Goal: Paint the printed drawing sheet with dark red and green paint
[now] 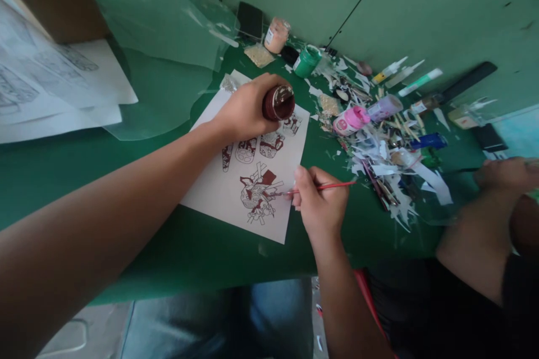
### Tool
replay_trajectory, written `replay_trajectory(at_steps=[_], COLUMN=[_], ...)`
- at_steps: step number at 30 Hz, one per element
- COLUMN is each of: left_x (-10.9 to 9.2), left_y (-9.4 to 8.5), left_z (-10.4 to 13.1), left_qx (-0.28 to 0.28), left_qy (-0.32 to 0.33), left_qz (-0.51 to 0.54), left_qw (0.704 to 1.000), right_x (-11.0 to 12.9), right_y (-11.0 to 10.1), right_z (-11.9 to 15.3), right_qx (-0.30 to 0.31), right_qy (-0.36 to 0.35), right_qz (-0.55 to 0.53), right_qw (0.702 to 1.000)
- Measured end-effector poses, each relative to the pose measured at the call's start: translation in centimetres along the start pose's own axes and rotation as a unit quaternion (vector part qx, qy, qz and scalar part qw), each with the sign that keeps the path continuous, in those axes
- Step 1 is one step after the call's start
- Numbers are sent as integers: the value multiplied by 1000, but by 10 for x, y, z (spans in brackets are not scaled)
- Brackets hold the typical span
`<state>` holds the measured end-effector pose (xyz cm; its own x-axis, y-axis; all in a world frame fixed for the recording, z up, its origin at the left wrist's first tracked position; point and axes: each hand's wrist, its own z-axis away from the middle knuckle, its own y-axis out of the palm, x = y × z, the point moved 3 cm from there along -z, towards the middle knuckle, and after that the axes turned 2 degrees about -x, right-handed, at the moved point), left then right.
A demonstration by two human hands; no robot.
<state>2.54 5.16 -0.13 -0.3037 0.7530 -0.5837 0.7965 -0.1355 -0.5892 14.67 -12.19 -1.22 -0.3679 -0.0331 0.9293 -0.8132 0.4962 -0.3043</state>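
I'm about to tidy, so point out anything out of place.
White paper scraps lie in a tangled heap beside the pink plastic jar on the green tabletop, which looks untidy; no spill shows clearly.

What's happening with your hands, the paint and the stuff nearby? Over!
Left hand: gripping dark red jar, over paper. Right hand: holding red brush at the drawing. Paint bottles and scraps beside the paper. Over.

A pale green wall (pixel 442 11) rises behind a dark green table (pixel 202 247).
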Motion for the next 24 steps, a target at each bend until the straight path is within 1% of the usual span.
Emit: replay_trajectory(at_steps=[3,5,12,17,22,24], left_x=[1,2,3,4,6,6], left_y=[0,0,1,2,3,3], left_z=[-1,-1,-2,-3,-3,-3], left_qx=[-1,-2,3,-4,-5,-8], left_qy=[-2,-3,-8,-4,-8,-5], left_qz=[0,0,-7,1,11,14], left_qw=[1000,1000,1000,1000,1000,1000], right_x=[-1,-1,-1,1,1,1], right_y=[-2,-3,-2,-1,0,-1], right_z=[1,2,1,1,1,1], right_qx=[-4,6,0,-9,6,2], right_qy=[6,8,54,53,53,55], right_qz=[-54,-66,-17,-6,12,9], right_qw=[999,998,998,999,999,998])
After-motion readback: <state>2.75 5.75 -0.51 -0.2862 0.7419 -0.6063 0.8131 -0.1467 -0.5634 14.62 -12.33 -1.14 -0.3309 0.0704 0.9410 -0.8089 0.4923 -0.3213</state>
